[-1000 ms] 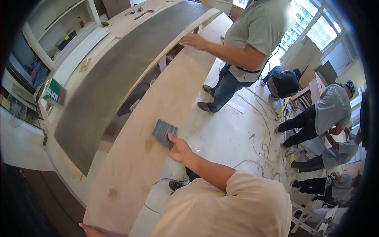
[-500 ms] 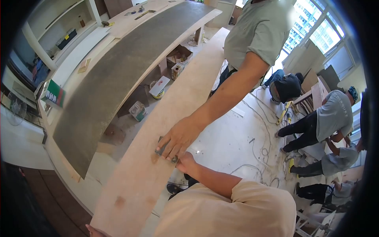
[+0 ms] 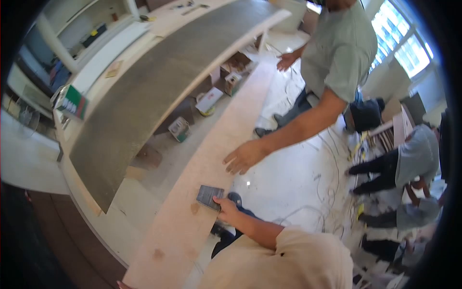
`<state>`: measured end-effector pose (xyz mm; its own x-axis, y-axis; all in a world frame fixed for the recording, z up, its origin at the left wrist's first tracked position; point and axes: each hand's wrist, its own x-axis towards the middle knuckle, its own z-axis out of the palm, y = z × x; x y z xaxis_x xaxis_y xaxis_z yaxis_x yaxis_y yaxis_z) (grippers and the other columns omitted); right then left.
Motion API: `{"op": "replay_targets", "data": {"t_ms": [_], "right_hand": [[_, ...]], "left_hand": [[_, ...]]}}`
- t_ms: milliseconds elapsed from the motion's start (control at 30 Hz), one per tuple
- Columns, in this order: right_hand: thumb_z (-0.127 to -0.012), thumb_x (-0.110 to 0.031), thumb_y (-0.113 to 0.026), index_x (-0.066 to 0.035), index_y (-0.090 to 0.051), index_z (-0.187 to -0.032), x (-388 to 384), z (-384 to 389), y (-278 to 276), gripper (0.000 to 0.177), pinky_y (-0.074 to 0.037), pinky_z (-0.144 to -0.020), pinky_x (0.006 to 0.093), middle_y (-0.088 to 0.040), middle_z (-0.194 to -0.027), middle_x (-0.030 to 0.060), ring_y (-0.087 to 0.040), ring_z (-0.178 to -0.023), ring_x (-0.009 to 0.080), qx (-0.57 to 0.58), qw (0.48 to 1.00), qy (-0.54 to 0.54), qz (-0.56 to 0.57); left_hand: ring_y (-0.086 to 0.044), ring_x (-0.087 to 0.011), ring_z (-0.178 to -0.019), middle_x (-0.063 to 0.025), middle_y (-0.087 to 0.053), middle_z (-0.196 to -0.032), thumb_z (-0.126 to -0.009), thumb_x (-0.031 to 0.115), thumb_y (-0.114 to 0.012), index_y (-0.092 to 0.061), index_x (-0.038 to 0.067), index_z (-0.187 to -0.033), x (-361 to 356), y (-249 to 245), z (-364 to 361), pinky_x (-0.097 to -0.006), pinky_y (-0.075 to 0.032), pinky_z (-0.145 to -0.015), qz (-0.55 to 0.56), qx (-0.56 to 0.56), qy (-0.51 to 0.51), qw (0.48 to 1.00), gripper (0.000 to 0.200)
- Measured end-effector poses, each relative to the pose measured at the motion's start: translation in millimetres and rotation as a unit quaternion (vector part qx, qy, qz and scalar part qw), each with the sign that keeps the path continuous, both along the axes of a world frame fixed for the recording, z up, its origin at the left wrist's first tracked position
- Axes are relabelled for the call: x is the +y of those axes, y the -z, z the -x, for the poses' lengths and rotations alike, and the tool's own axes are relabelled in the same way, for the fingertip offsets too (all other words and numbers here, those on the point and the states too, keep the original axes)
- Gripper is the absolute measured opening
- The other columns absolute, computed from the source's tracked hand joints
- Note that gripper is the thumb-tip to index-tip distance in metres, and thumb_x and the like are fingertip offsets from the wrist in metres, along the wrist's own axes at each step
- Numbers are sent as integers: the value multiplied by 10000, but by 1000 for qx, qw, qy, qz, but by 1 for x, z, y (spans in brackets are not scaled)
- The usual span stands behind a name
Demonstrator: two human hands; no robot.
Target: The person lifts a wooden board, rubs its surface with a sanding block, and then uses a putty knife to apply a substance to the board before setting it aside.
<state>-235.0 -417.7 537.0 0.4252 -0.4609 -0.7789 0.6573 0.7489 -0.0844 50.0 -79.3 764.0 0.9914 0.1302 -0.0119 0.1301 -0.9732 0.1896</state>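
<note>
My right hand pinches the near edge of a small dark grey square piece that lies flat on a long pale plywood board. A sliver of my left hand shows at the bottom of the frame, by the board's near end; its grip is hidden. A co-worker in a grey-green shirt leans in from the right. That person's open hand hovers at the board's right edge, a little beyond the grey piece and apart from it.
A long dark grey curved panel runs on the left beside the board. Boxes and cans stand on the floor between them. A green box sits on the left counter. Cables lie on the floor; other people crouch at right.
The co-worker's hand, which pressed on the grey piece half a second ago, has lifted off and drawn back. My right hand still holds the piece on the board.
</note>
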Motion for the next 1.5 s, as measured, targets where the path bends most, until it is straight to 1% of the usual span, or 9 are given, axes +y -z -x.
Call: {"op": "replay_targets", "data": {"t_ms": [633, 733, 867, 933, 1000, 1067, 1167, 1233, 1500], "right_hand": [[-900, -100, -549, 8, -459, -1174, -13, 26, -37, 308, -485, -899, 468, -560, -1093, 121, -581, -995, 280, -42, 999, 11, -1], [-902, -98, -542, 19, -447, -1191, -23, 20, -38, 326, -483, -907, 456, -551, -1108, 130, -573, -1007, 282, -27, 1000, 10, 9], [-902, -98, -546, 30, -445, -1179, -36, 15, -50, 321, -489, -901, 453, -538, -1115, 141, -566, -1005, 284, -41, 999, 9, -5], [-906, -102, -544, 31, -449, -1163, -41, 17, -61, 305, -493, -896, 453, -539, -1101, 139, -566, -998, 282, -54, 998, -11, -36], [-908, -112, -546, 30, -454, -1147, -60, 15, -72, 293, -497, -889, 455, -542, -1084, 136, -569, -987, 277, -75, 995, -30, -50], [-908, -126, -553, 27, -462, -1132, -69, 17, -80, 286, -501, -879, 459, -547, -1065, 130, -574, -972, 271, -91, 993, -44, -67], [-913, -137, -543, -4, -493, -1112, -83, 18, -96, 245, -479, -908, 443, -571, -1071, 112, -581, -989, 247, -115, 987, -75, -79], [-914, -141, -545, -5, -496, -1108, -77, 14, -102, 242, -476, -909, 423, -578, -1051, 97, -585, -974, 231, -111, 987, -84, -80], [-862, -157, -625, 24, -581, -1004, -139, 71, -120, 234, -497, -792, 363, -582, -956, 77, -573, -856, 219, 31, 929, -369, -24]], "left_hand": [[-545, -409, -1056, -303, -545, -1161, -951, 474, -357, -509, -99, -1182, -71, -82, 4, -460, -452, -877, -54, 57, 94, 992, 637], [-454, -391, -1189, -259, -444, -1319, -958, 485, -296, -418, -52, -1296, -48, -96, -17, -471, -387, -965, 179, 200, 29, 963, 647], [-227, -320, -1344, -203, -232, -1467, -935, 504, -351, -311, 17, -1391, -8, -104, 2, -468, -180, -1107, 635, 230, 91, 732, 668], [-269, -321, -1322, -197, -284, -1444, -943, 420, -411, -323, 10, -1383, 34, -58, 45, -456, -210, -1108, 810, 325, 194, 448, 608], [-290, -324, -1326, -157, -300, -1457, -893, 549, -435, -286, 16, -1407, 74, 59, 85, -480, -227, -1073, 813, 253, 245, 464, 756], [-86, -269, -1408, -83, -87, -1535, -870, 607, -399, -116, 120, -1468, -2, 122, 188, -506, -24, -1115, 897, 182, -111, 388, 822], [-166, -297, -1382, -97, -187, -1508, -881, 467, -507, -180, 85, -1449, -122, 154, 249, -522, -117, -1098, 696, 384, 116, 595, 759], [-234, -292, -1348, -128, -298, -1450, -874, 476, -529, -267, 55, -1407, -200, 133, 245, -501, -189, -1083, 732, 276, 278, 557, 728], [-423, -266, -1230, -176, -435, -1331, -956, 246, -465, -366, -69, -1306, -280, 112, 200, -390, -328, -1049, 787, 208, 8, 581, 481]]}}
